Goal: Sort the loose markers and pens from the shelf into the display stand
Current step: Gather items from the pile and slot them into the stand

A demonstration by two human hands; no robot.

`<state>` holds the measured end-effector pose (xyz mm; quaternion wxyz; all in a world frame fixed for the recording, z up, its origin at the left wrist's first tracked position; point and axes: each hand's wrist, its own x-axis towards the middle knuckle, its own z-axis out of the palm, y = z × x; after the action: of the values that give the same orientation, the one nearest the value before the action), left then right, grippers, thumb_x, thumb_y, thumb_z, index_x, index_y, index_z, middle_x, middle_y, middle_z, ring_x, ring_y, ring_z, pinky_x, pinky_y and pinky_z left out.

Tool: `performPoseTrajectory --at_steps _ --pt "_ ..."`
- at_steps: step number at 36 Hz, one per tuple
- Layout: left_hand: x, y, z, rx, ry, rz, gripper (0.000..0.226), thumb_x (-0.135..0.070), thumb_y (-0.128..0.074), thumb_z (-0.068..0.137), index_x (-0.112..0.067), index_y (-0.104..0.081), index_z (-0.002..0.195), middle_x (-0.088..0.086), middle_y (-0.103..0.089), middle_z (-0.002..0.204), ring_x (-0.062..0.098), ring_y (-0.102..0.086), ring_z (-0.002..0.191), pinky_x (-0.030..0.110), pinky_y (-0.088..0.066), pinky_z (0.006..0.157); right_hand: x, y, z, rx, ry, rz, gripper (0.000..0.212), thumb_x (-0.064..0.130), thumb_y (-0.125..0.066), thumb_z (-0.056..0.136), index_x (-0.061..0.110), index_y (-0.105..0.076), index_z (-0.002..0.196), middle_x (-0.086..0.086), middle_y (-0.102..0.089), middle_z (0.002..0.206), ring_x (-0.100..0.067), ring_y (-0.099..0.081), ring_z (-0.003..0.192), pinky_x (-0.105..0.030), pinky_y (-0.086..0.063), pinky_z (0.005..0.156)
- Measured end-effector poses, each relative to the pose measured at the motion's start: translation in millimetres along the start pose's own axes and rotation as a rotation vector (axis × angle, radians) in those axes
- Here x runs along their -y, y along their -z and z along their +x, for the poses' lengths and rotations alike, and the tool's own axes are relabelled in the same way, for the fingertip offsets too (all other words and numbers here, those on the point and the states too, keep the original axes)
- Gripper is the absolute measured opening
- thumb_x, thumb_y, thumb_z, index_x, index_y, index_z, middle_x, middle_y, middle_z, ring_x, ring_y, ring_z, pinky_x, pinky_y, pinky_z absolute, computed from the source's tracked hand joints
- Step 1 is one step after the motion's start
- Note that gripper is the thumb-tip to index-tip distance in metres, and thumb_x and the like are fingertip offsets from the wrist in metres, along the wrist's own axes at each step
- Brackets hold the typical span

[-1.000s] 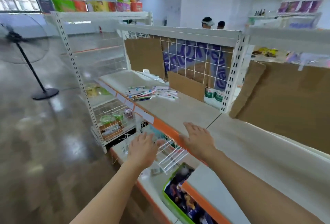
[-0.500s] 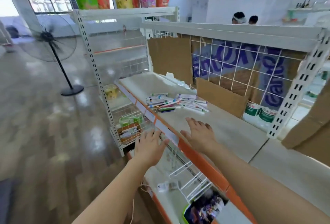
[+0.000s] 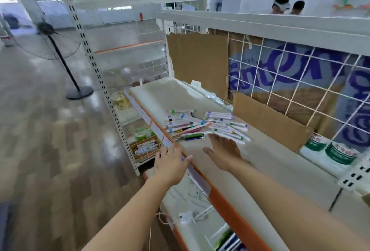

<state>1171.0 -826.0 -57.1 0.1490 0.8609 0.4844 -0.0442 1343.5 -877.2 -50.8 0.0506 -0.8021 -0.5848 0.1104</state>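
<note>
Both grips wide, holding nothing. Right hand has closed in on the marker pile at frame centre on the shelf; left hand at shelf edge. Pickup next; display stand not visible.

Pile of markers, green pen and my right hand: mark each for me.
Pile of markers (image 3: 208, 124): head view, on white barrels in the heap's middle.
Green pen (image 3: 193, 135): head view, on its green barrel, nearest the shelf edge.
Right hand (image 3: 225, 151): head view, on the back of the hand.
</note>
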Motion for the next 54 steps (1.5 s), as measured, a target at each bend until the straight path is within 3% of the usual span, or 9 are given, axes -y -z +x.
performPoseTrajectory --at_steps 7,15,25,34,38,41,46,50,54 --pt "11.2 11.2 47.1 -0.053 -0.105 0.002 0.057 -0.046 -0.03 0.099 -0.019 -0.023 0.148 0.006 -0.029 0.152 0.026 -0.023 0.14 0.041 -0.019 0.115 7.9 -3.0 40.1 -0.03 -0.024 -0.024 0.042 0.03 -0.042 0.1 0.017 -0.037 0.14 -0.005 -0.041 0.143 -0.025 -0.038 0.129 -0.035 -0.033 0.1" --pt "17.3 19.1 90.8 -0.116 -0.219 0.0 0.034 -0.021 -0.045 0.094 -0.015 -0.052 0.127 0.008 -0.052 0.124 0.028 -0.046 0.116 0.036 -0.042 0.087 17.1 -16.0 79.1 -0.096 -0.024 -0.05 0.024 0.02 -0.051 0.095 0.018 -0.052 0.119 -0.001 -0.051 0.129 -0.023 -0.044 0.119 -0.032 -0.032 0.087" --pt "11.3 9.5 119.5 -0.121 -0.348 0.0 0.032 -0.027 -0.045 0.095 -0.021 -0.055 0.125 0.003 -0.051 0.124 0.026 -0.043 0.118 0.033 -0.038 0.08 16.2 -20.1 93.7 -0.088 -0.021 -0.09 0.023 0.033 -0.056 0.092 0.021 -0.056 0.111 0.0 -0.051 0.123 -0.022 -0.042 0.122 -0.032 -0.03 0.092" --pt "3.9 7.7 125.1 -0.128 -0.342 0.091 0.036 -0.023 -0.045 0.095 -0.027 -0.052 0.13 -0.001 -0.05 0.13 0.023 -0.039 0.127 0.03 -0.035 0.078 16.1 -18.0 93.8 -0.078 0.042 -0.105 0.024 0.02 -0.059 0.088 0.017 -0.052 0.112 -0.003 -0.054 0.125 -0.023 -0.045 0.119 -0.033 -0.03 0.087" --pt "1.7 12.3 121.2 -0.136 -0.387 0.105 0.032 -0.021 -0.044 0.095 -0.03 -0.057 0.124 -0.003 -0.054 0.128 0.02 -0.04 0.125 0.027 -0.027 0.074 9.8 -24.0 91.9 -0.074 0.089 -0.047 0.03 0.022 -0.057 0.088 0.022 -0.058 0.119 0.0 -0.052 0.133 -0.021 -0.042 0.126 -0.034 -0.032 0.095" --pt "1.7 13.9 117.4 -0.132 -0.42 0.11 0.032 -0.021 -0.046 0.094 -0.031 -0.057 0.122 -0.005 -0.054 0.129 0.021 -0.042 0.124 0.027 -0.029 0.073 5.8 -20.8 85.2 -0.056 0.073 0.047 0.027 0.023 -0.056 0.089 0.023 -0.061 0.115 0.0 -0.057 0.128 -0.023 -0.049 0.119 -0.034 -0.038 0.09" --pt "-2.8 13.6 109.4 -0.15 -0.371 -0.045 0.025 -0.026 -0.05 0.094 -0.026 -0.061 0.117 -0.002 -0.06 0.117 0.023 -0.051 0.113 0.032 -0.04 0.075 -6.4 -4.1 78.8 0.057 -0.018 0.403 0.004 0.015 -0.066 0.083 0.017 -0.062 0.084 -0.007 -0.063 0.087 -0.024 -0.06 0.081 -0.033 -0.045 0.068" --pt "-12.3 14.1 99.3 -0.186 -0.274 -0.308 0.021 -0.024 -0.051 0.093 -0.024 -0.066 0.109 0.001 -0.066 0.104 0.025 -0.058 0.1 0.034 -0.049 0.074 -9.8 15.1 63.9 -0.027 -0.134 0.876 0.023 -0.002 -0.066 0.084 0.016 -0.057 0.071 -0.006 -0.055 0.064 -0.006 -0.049 0.051 -0.019 -0.04 0.053" --pt "-21.5 12.5 92.9 -0.198 -0.226 -0.506 0.017 -0.021 -0.057 0.09 -0.018 -0.068 0.103 0.006 -0.067 0.098 0.028 -0.06 0.093 0.037 -0.049 0.074 -4.5 12.3 44.9 -0.089 -0.169 1.103 0.026 -0.009 -0.06 0.084 0.015 -0.061 0.073 -0.004 -0.058 0.068 -0.008 -0.051 0.062 -0.02 -0.041 0.063"
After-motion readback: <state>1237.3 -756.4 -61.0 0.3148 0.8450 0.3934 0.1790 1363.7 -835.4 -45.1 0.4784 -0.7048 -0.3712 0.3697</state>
